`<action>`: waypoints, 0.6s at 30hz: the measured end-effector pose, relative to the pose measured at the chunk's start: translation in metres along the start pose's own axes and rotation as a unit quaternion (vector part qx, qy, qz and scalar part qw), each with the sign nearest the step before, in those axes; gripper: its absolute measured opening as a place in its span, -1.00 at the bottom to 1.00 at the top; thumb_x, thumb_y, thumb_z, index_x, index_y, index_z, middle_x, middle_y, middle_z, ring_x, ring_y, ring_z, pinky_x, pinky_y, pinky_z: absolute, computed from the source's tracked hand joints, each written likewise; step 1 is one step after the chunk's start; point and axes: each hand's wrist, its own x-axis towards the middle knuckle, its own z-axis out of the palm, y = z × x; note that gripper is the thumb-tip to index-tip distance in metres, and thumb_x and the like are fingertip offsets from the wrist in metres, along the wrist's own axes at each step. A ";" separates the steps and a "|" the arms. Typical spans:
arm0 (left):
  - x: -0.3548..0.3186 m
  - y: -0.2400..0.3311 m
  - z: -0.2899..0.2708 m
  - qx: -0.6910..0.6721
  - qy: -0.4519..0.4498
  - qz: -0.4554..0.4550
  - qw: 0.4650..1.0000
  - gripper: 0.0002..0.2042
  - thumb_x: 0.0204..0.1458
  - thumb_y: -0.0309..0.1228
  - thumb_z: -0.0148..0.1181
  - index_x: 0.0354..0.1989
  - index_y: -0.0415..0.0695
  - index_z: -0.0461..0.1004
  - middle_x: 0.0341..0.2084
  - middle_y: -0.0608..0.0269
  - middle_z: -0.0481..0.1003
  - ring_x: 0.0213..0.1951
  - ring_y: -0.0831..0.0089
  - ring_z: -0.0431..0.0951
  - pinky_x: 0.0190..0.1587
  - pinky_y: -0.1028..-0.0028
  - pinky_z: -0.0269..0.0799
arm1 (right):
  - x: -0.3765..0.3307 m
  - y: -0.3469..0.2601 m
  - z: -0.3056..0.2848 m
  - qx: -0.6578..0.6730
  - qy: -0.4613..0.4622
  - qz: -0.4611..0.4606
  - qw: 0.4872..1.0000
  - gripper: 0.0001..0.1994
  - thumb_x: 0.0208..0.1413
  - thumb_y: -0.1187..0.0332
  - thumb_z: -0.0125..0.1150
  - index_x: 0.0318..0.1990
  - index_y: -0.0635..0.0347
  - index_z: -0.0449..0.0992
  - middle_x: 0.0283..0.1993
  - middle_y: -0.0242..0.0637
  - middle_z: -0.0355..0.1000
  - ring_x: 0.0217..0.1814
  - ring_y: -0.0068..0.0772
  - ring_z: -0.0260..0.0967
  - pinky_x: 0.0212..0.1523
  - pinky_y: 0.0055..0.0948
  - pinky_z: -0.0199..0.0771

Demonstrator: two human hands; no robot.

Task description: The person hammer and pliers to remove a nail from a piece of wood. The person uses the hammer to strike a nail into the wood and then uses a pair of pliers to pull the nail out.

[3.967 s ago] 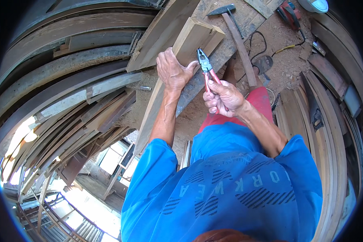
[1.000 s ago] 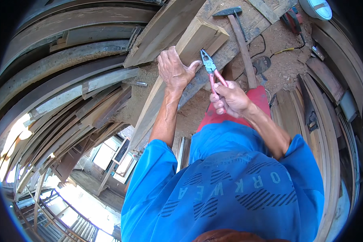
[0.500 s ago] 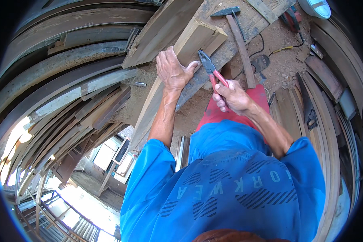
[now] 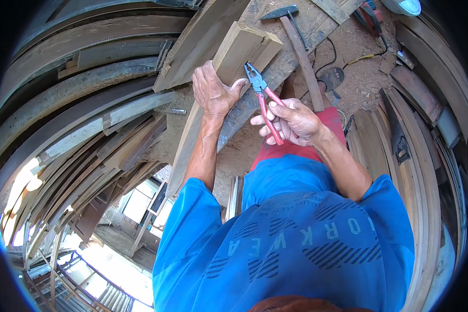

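A pair of pliers point(image 4: 265, 97) with red handles and dark metal jaws is held in my right hand point(image 4: 295, 122). Its handles are spread, and the jaw tips meet the side of a thick wooden beam point(image 4: 243, 49) around a small dark spot, too small to make out. Across the beam lies my left hand point(image 4: 215, 93), palm down with thumb and fingers apart, bracing the wood. To the right, a hammer point(image 4: 300, 57) rests head up against the bench, its long wooden handle reaching down beside my right hand.
Under the beam is a rough wooden bench point(image 4: 277, 74) strewn with sawdust. Planks point(image 4: 109, 47) are stacked along the left. On the right lie a handsaw point(image 4: 399, 138), long boards point(image 4: 421, 203), a red power tool point(image 4: 370, 18) with its cord, and a white bucket point(image 4: 408, 6).
The pliers' handles and jaws have spread apart, and my right hand's fingers have loosened around them. The whole view has shifted slightly. My left hand stays on the beam.
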 end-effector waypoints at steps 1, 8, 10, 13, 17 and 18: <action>0.000 0.000 0.000 0.001 0.001 0.000 1.000 -0.06 -0.44 -0.12 0.75 0.14 -0.25 0.34 -0.13 -0.06 0.43 -0.03 -0.06 0.44 0.01 0.06 0.41 | 0.002 0.000 -0.003 0.000 -0.001 0.000 1.000 -0.64 0.49 0.08 0.06 -0.22 0.22 0.47 0.13 0.21 0.51 -0.11 -0.20 0.65 -0.22 -0.21 0.78; -0.003 0.003 0.000 0.010 0.010 0.000 1.000 -0.05 -0.44 -0.14 0.75 0.15 -0.28 0.33 -0.13 -0.08 0.43 -0.05 -0.09 0.45 0.01 0.04 0.41 | 0.007 0.016 0.006 0.145 -0.070 0.035 0.986 -0.71 0.48 0.04 0.10 -0.17 0.03 0.34 -0.29 -0.39 0.38 -0.39 -0.59 0.32 -0.47 -0.47 0.45; -0.004 0.003 0.000 0.009 0.017 0.003 1.000 -0.04 -0.43 -0.16 0.75 0.17 -0.29 0.32 -0.14 -0.10 0.44 -0.05 -0.12 0.46 0.01 0.02 0.41 | 0.007 0.023 0.015 0.214 -0.072 0.025 0.974 -0.76 0.47 0.04 0.13 -0.12 -0.07 0.30 -0.34 -0.48 0.30 -0.40 -0.63 0.25 -0.42 -0.50 0.38; -0.006 0.003 0.002 0.009 0.029 0.007 1.000 -0.05 -0.44 -0.15 0.75 0.16 -0.29 0.33 -0.15 -0.09 0.44 -0.07 -0.12 0.46 -0.01 0.03 0.41 | 0.009 0.027 0.023 0.258 -0.079 0.018 0.963 -0.77 0.48 0.07 0.12 -0.09 -0.05 0.28 -0.33 -0.46 0.31 -0.41 -0.64 0.26 -0.45 -0.50 0.39; -0.004 0.003 0.002 0.014 0.036 0.014 0.999 -0.04 -0.46 -0.12 0.75 0.15 -0.29 0.34 -0.18 -0.09 0.44 -0.08 -0.10 0.46 -0.01 0.04 0.41 | 0.004 0.015 0.011 -0.036 0.056 0.002 0.998 -0.80 0.49 0.14 0.10 -0.14 -0.03 0.28 -0.36 -0.46 0.32 -0.50 -0.67 0.23 -0.57 -0.55 0.32; -0.004 0.002 0.001 0.015 0.039 0.023 0.999 -0.04 -0.46 -0.11 0.74 0.15 -0.29 0.35 -0.18 -0.08 0.44 -0.08 -0.09 0.46 -0.02 0.05 0.41 | 0.003 0.010 0.007 -0.119 0.081 -0.003 0.990 -0.80 0.49 0.14 0.09 -0.14 -0.03 0.28 -0.37 -0.47 0.31 -0.51 -0.67 0.23 -0.59 -0.56 0.30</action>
